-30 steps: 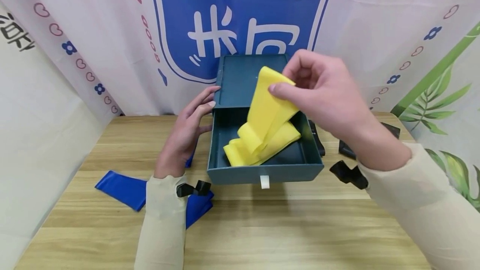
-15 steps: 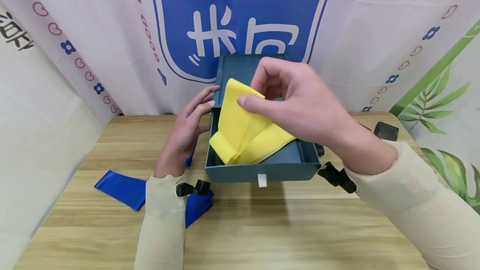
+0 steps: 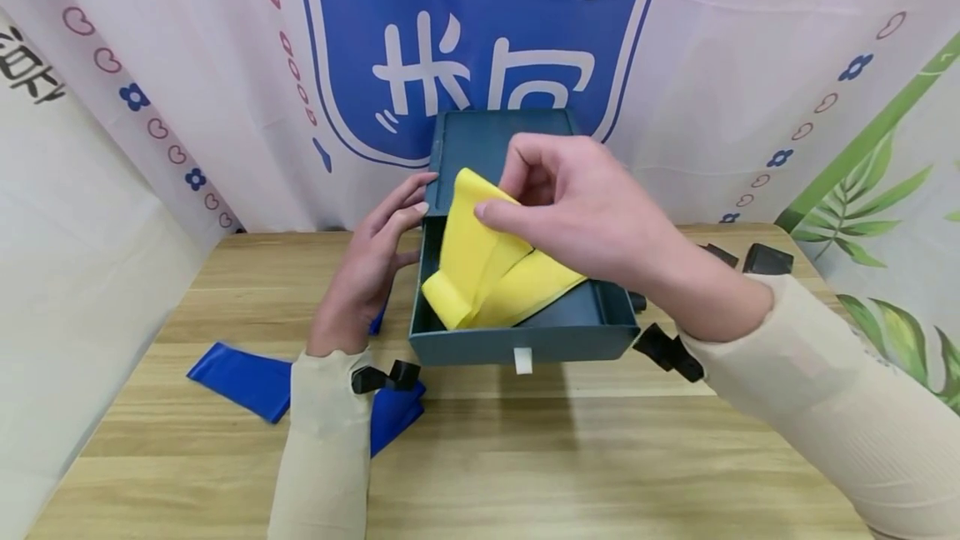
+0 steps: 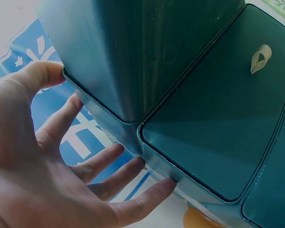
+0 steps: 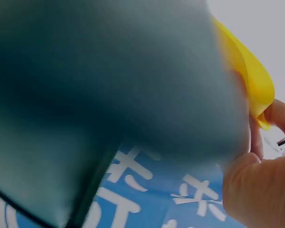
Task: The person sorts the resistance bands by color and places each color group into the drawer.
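Observation:
A dark teal drawer box (image 3: 480, 152) stands on the table with its top drawer (image 3: 525, 346) pulled out; a white tab hangs on the drawer front. A flat yellow band (image 3: 480, 232), looking like a resistance band, lies folded in loops in the drawer. My right hand (image 3: 585, 211) pinches its raised end between thumb and fingers, above the drawer. In the right wrist view the band (image 5: 256, 83) curves up by the fingers, and the blurred drawer covers much of the frame. My left hand (image 4: 61, 161) rests spread fingertips against the box's left side.
Blue bands (image 3: 243, 380) lie at the left of the wooden table (image 3: 600, 457), partly behind the left forearm. Dark objects (image 3: 768, 259) sit at the back right, partly covered by the right arm. A printed curtain (image 3: 720, 82) hangs close behind the box.
My right hand has moved left and down with the yellow band, whose folds now lie farther left in the drawer. The left hand has stayed at the box's side.

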### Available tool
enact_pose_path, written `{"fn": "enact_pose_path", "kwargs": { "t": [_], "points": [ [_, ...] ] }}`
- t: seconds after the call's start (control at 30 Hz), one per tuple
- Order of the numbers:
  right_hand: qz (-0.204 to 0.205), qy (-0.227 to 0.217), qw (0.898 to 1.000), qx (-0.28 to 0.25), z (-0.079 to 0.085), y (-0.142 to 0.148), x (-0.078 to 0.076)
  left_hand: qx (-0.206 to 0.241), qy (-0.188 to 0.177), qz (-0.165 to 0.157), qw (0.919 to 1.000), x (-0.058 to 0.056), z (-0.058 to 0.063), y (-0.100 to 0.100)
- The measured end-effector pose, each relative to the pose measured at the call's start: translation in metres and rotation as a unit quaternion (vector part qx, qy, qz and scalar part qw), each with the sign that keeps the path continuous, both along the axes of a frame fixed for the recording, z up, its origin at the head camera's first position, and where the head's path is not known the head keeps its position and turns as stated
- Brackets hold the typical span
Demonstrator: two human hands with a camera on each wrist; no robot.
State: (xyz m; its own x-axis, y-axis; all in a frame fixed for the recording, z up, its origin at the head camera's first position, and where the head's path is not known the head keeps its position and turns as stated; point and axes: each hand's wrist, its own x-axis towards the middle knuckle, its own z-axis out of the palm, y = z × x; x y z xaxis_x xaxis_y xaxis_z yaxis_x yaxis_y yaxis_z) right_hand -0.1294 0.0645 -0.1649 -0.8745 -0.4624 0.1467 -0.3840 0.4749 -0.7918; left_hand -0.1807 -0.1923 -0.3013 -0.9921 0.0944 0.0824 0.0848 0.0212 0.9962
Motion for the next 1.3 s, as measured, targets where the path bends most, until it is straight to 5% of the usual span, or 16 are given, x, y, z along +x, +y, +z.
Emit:
{"fn": "enact_pose_path", "kwargs": {
  "t": [0.27, 0.67, 1.13, 1.3],
  "points": [
    [-0.062, -0.021, 0.992, 0.105, -0.027, 0.015, -0.021, -0.002, -0.001, 0.002, 1.0, 0.0, -0.001, 0.0],
    [-0.063, 0.029, 0.979, 0.194, -0.044, 0.026, -0.033, -0.009, 0.006, 0.002, 0.9999, 0.002, -0.001, 0.0],
    [-0.091, 0.124, 0.964, 0.215, -0.045, 0.036, -0.029, -0.009, 0.005, 0.006, 0.9999, 0.002, -0.001, 0.002],
    [-0.095, 0.09, 0.976, 0.174, -0.046, 0.044, -0.028, -0.01, 0.006, 0.003, 0.9999, 0.002, -0.001, 0.001]
  ]
}}
